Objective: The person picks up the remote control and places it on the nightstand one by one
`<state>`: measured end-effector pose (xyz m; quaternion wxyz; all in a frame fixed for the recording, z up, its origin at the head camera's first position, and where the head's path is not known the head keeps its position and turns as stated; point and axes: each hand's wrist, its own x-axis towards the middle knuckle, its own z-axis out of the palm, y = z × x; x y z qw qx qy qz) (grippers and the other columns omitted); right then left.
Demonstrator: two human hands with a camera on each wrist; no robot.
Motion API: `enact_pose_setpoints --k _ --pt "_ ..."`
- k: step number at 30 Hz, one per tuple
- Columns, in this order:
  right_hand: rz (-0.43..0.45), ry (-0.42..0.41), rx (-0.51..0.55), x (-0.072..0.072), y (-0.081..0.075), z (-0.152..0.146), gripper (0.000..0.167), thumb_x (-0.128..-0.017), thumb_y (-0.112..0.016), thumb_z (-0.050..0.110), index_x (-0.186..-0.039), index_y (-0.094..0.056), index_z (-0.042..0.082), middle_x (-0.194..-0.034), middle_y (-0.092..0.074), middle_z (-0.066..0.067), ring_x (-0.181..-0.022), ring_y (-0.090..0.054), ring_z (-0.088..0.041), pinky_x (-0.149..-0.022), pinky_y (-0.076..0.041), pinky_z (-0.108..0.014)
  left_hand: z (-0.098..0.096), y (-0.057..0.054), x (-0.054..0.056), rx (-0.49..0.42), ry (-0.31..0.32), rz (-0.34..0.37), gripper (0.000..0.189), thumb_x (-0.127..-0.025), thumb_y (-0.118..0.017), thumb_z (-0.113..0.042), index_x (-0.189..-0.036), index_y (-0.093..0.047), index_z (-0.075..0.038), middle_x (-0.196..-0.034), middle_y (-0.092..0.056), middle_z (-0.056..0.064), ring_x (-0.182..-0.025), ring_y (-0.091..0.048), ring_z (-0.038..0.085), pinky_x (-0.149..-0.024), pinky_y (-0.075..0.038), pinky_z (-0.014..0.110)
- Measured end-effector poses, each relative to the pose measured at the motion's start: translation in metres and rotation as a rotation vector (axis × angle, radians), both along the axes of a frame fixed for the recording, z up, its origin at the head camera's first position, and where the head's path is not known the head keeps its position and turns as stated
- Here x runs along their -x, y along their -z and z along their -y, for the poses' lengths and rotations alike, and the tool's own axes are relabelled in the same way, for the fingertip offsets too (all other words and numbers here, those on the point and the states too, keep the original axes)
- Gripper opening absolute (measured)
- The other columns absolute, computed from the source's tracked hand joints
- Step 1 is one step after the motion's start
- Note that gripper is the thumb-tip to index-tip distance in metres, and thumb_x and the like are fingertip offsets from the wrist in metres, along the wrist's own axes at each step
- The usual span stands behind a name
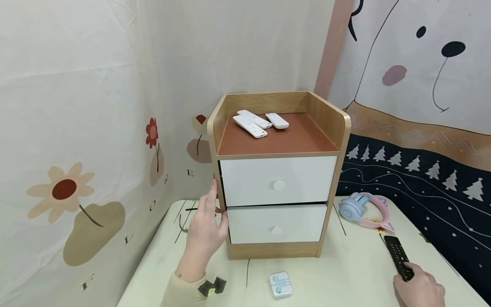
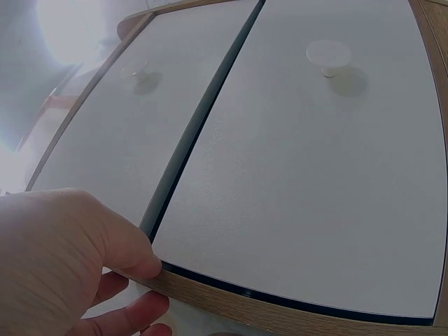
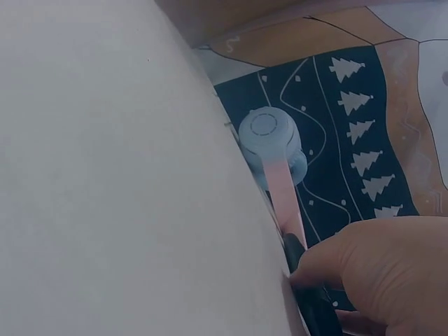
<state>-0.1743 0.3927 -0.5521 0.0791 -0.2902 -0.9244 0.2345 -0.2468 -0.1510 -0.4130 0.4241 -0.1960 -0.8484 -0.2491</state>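
Note:
A small wood-framed cabinet (image 1: 274, 251) with two white drawers stands on the table. My left hand (image 1: 205, 230) rests against its left side, fingers extended along the panel. In the left wrist view the thumb (image 2: 133, 255) touches the front edge near the gap between the upper drawer (image 1: 249, 183) and the lower drawer (image 1: 253, 226). At the lower right, my right hand (image 1: 420, 288) grips a black remote control (image 1: 397, 253) by its near end; the remote lies over the table. In the right wrist view the remote (image 3: 318, 311) is partly hidden by the hand.
Several white remotes (image 1: 249, 126) lie on the cabinet's brown top, inside its raised rim. Blue-and-pink headphones (image 1: 354, 209) sit right of the cabinet. A clear case with earphones (image 1: 281, 285) lies in front. Printed cloth (image 1: 414, 187) hangs behind the table (image 1: 345, 273).

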Motion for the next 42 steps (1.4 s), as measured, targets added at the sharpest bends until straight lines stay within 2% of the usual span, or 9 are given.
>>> enact_pose_setpoints --k 4,8,15,25,28,31,34,37,42 --pt "-0.032 0.005 0.007 -0.002 -0.002 0.002 0.057 -0.090 -0.070 0.020 -0.136 -0.060 -0.012 -0.121 -0.066 -0.046 -0.103 -0.066 -0.064 -0.090 -0.052 -0.065 0.001 0.000 0.000 -0.002 0.002 -0.016 0.105 -0.084 -0.080 0.005 -0.174 -0.028 -0.008 -0.122 -0.066 0.022 -0.073 -0.069 0.020 -0.053 -0.045 0.024" --pt "-0.016 0.016 0.032 -0.004 -0.006 0.007 0.057 -0.092 -0.073 0.022 -0.138 -0.060 -0.011 -0.125 -0.065 -0.046 -0.099 -0.067 -0.063 -0.085 -0.055 -0.065 0.001 0.000 0.000 -0.004 0.004 -0.020 0.104 -0.084 -0.079 0.005 -0.174 -0.028 -0.008 -0.121 -0.066 0.022 -0.072 -0.068 0.020 -0.052 -0.044 0.024" --pt "0.039 0.027 0.140 -0.005 -0.011 0.019 0.059 -0.094 -0.074 0.025 -0.141 -0.060 -0.009 -0.133 -0.063 -0.043 -0.110 -0.066 -0.058 -0.094 -0.054 -0.067 0.000 0.000 0.000 0.004 0.003 -0.020 0.106 -0.084 -0.080 0.006 -0.174 -0.027 -0.009 -0.120 -0.066 0.024 -0.073 -0.069 0.021 -0.053 -0.047 0.025" --pt "-0.071 -0.036 0.173 -0.003 -0.019 0.048 0.055 -0.095 -0.076 0.027 -0.139 -0.066 -0.005 -0.134 -0.066 -0.040 -0.120 -0.063 -0.063 -0.096 -0.054 -0.067 0.000 0.000 -0.001 0.001 -0.002 -0.016 0.105 -0.084 -0.080 0.006 -0.174 -0.028 -0.008 -0.120 -0.066 0.023 -0.071 -0.067 0.020 -0.053 -0.045 0.023" --pt "-0.103 -0.058 0.203 -0.004 -0.028 0.060 0.055 -0.096 -0.078 0.030 -0.140 -0.068 -0.002 -0.132 -0.070 -0.038 -0.114 -0.069 -0.058 -0.085 -0.058 -0.055 0.000 0.000 -0.001 0.000 -0.004 -0.015 0.104 -0.084 -0.080 0.006 -0.174 -0.029 -0.008 -0.120 -0.066 0.022 -0.069 -0.066 0.020 -0.053 -0.044 0.023" --pt "-0.137 -0.073 0.247 -0.004 -0.044 0.074 0.058 -0.097 -0.080 0.037 -0.143 -0.069 0.003 -0.134 -0.073 -0.032 -0.100 -0.076 -0.043 -0.073 -0.052 -0.036 0.000 0.000 -0.001 -0.001 -0.006 -0.012 0.103 -0.084 -0.080 0.005 -0.173 -0.029 -0.007 -0.120 -0.066 0.022 -0.069 -0.065 0.020 -0.052 -0.042 0.022" --pt "-0.199 -0.091 0.275 -0.004 -0.066 0.090 0.060 -0.098 -0.081 0.044 -0.146 -0.070 0.010 -0.134 -0.075 -0.027 -0.089 -0.072 -0.019 -0.069 -0.044 -0.026 0.000 0.000 -0.001 -0.001 -0.007 -0.007 0.103 -0.085 -0.079 0.005 -0.173 -0.029 -0.007 -0.121 -0.066 0.022 -0.069 -0.065 0.020 -0.052 -0.040 0.021" --pt "-0.310 -0.079 0.306 -0.005 -0.088 0.108 0.057 -0.097 -0.083 0.043 -0.146 -0.071 0.015 -0.121 -0.080 -0.022 -0.079 -0.063 -0.002 -0.065 -0.044 -0.024 0.000 0.001 -0.001 -0.002 -0.009 -0.003 0.103 -0.085 -0.079 0.005 -0.174 -0.029 -0.007 -0.122 -0.066 0.022 -0.069 -0.065 0.019 -0.052 -0.039 0.020" --pt "-0.642 -0.066 0.360 -0.008 -0.117 0.136 0.049 -0.097 -0.086 0.024 -0.144 -0.074 0.016 -0.113 -0.074 0.007 -0.078 -0.059 0.014 -0.069 -0.048 -0.007 0.000 0.001 -0.001 -0.001 -0.005 -0.003 0.105 -0.083 -0.079 0.006 -0.174 -0.028 -0.009 -0.122 -0.066 0.022 -0.069 -0.065 0.019 -0.052 -0.040 0.021"
